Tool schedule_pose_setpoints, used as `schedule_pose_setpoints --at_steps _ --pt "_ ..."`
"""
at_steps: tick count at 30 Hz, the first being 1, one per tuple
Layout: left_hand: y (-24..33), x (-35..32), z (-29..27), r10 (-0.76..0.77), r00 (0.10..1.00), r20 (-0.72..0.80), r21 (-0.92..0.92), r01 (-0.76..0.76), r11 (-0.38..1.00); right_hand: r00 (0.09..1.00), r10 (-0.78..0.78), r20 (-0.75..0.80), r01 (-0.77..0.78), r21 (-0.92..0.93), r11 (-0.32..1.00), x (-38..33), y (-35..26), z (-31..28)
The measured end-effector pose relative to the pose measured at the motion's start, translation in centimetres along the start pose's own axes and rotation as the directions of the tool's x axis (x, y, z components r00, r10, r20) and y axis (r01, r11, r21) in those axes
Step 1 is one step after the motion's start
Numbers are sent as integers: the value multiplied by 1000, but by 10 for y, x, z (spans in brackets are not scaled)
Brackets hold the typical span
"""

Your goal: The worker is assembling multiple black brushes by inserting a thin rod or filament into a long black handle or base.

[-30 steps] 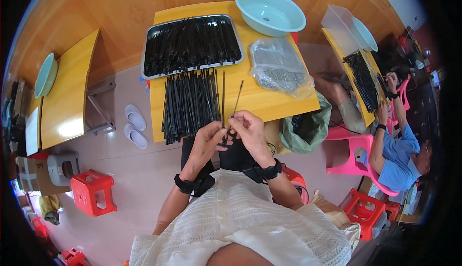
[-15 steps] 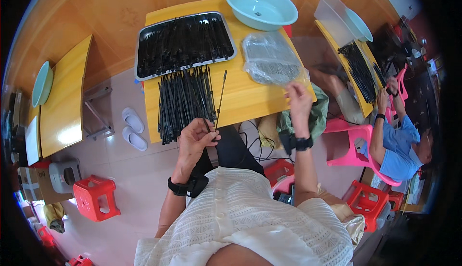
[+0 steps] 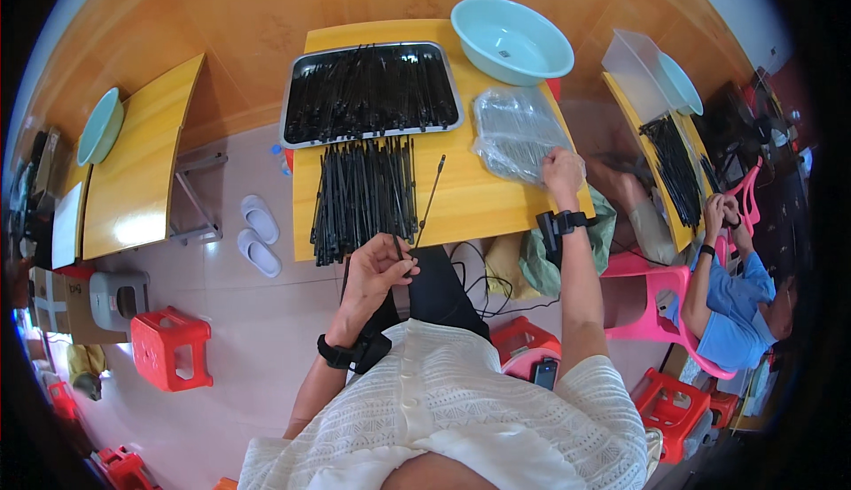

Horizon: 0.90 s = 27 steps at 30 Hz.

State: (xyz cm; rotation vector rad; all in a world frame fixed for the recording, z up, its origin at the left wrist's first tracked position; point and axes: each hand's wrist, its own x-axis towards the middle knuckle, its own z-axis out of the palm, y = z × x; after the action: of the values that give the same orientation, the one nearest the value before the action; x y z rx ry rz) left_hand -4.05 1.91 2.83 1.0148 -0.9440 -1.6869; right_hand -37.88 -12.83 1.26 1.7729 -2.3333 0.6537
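My left hand point(image 3: 381, 270) is just off the table's near edge, thumb and fingertips closed on a thin black strip point(image 3: 432, 193). Its far part reaches over the tabletop and carries small knobs. A second dark length shows beside the fingers. Over the right part of the table my right hand point(image 3: 563, 173) rests with curled fingers at the edge of a clear plastic bag point(image 3: 510, 126). The bag seems to hold many small greyish pieces; whatever those fingertips pinch is hidden. Left of the strip lies a bundle of black strips point(image 3: 363, 193), its far ends close to a metal tray point(image 3: 460, 104) heaped with similar strips.
A light blue basin point(image 3: 519, 69) stands at the table's point(image 3: 456, 224) far right corner. To the right, a person in blue point(image 3: 736, 304) handles black strips at another table. Pink chair point(image 3: 651, 313), red stools point(image 3: 173, 348) and slippers point(image 3: 259, 237) are on the floor.
My right hand has come down from above the table's near right corner onto the bag's edge. My left hand still grips the strip. The whole view has shifted slightly.
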Motion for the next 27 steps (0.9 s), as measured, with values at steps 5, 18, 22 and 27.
schedule_pose_setpoints --at_steps 5,18,22,27 --pt "1 4 0 17 999 30 0 -17 1000 923 182 340 -340 494 800 21 57 18" --pt "5 2 -4 -24 1000 7 -4 24 1000 554 -116 824 -795 565 221 -42 49 -76" --pt "8 1 -2 -21 1000 4 0 21 1000 615 -161 772 -766 633 112 -67 54 -92" --pt "15 0 4 -56 998 39 -35 57 998 718 -231 657 -680 732 -33 -99 35 -100"
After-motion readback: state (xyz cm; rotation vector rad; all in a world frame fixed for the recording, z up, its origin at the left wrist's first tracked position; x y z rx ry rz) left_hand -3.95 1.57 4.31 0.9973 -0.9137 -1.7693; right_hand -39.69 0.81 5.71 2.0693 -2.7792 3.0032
